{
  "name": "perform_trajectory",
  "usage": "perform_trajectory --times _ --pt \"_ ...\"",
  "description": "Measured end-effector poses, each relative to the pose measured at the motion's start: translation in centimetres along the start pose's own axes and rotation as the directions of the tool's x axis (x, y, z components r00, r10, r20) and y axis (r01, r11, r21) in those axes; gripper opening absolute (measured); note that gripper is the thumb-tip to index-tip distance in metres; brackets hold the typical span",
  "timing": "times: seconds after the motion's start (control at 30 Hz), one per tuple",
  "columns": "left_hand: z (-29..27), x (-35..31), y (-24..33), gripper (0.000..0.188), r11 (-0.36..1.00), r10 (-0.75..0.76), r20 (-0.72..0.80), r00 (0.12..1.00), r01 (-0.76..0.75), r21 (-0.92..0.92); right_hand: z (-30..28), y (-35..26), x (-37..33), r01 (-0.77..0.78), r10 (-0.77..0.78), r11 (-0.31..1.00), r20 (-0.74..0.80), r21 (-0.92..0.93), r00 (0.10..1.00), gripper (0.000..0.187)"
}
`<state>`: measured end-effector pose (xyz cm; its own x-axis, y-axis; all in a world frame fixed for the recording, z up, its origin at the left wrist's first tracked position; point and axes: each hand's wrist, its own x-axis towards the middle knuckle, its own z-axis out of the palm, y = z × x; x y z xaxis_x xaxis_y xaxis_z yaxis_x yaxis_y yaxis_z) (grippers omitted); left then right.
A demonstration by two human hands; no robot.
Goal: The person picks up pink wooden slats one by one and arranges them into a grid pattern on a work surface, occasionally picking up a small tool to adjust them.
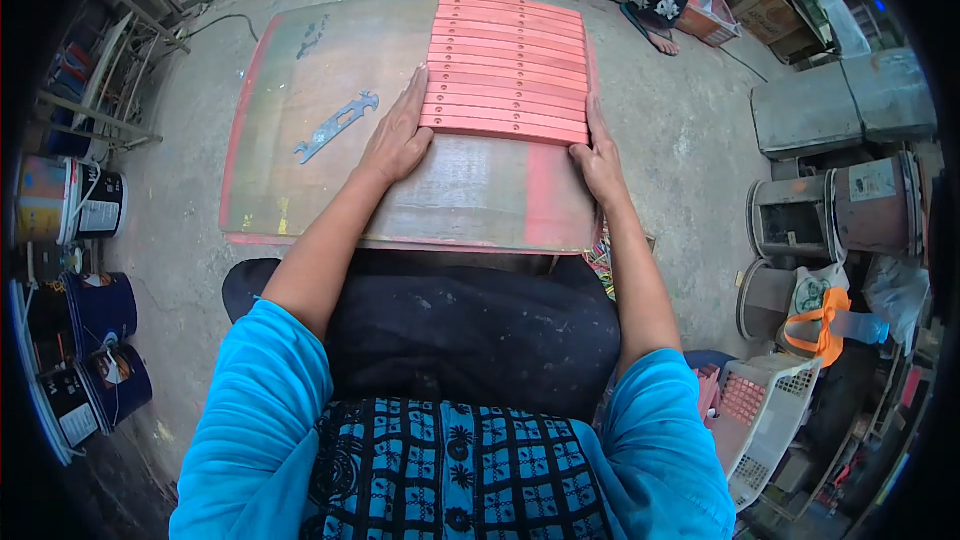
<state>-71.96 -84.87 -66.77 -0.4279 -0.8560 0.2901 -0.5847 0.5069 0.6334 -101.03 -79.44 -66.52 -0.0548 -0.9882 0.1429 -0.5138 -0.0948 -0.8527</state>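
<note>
A row of pink-painted slats (480, 72) lies side by side across the far right part of a low, worn table (330, 195). Small holes run in two lines through the slats. My left hand (397, 137) rests along their left ends, fingers stretched forward and thumb near the nearest slat's corner. Against the right ends lies my right hand (601, 162), its fingers also extended, with the thumb at the near corner. The row sits between both hands. A flat grey metal wrench (337, 128) lies on the table left of my left hand, touched by neither.
Paint buckets (102, 300) stand at the left. On the right are metal canisters (790, 220), a white plastic basket (765, 420) and an orange-handled bag (825, 330). A person's foot (662, 43) shows beyond the table's far right, near a cable on the concrete floor (670, 130).
</note>
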Motion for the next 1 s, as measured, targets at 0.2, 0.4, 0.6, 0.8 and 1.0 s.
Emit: perform_trajectory --times 0.2,0.4,0.6,0.8,1.0 --pt "2.0 1.5 0.5 0.064 0.999 0.032 -0.007 0.999 -0.032 -0.022 -1.9 -1.5 -1.5 -0.127 0.118 0.988 -0.109 -0.083 0.987 0.062" --pt "1.5 -0.3 -3.1 0.072 0.979 0.046 -0.121 0.992 -0.069 -0.193 -5.8 -2.9 -8.6 0.061 -0.136 0.973 -0.339 -0.222 0.931 0.07" --pt "1.4 -0.4 -0.4 0.073 0.981 0.185 -0.168 0.968 -0.172 0.092 -20.2 -6.0 -24.7 -0.085 -0.234 0.904 -0.653 -0.418 0.72 0.063" --pt "1.5 -4.1 2.8 0.07 0.959 0.204 -0.223 0.953 -0.149 0.241 -37.4 0.1 -47.4 -0.745 -0.108 0.634 -0.977 -0.211 0.184 0.05" --pt "1.7 -6.8 3.7 0.075 0.921 0.304 -0.097 0.948 -0.267 0.282 -45.2 10.8 -69.0 -0.838 0.474 0.274 -0.825 0.472 -0.309 0.053"
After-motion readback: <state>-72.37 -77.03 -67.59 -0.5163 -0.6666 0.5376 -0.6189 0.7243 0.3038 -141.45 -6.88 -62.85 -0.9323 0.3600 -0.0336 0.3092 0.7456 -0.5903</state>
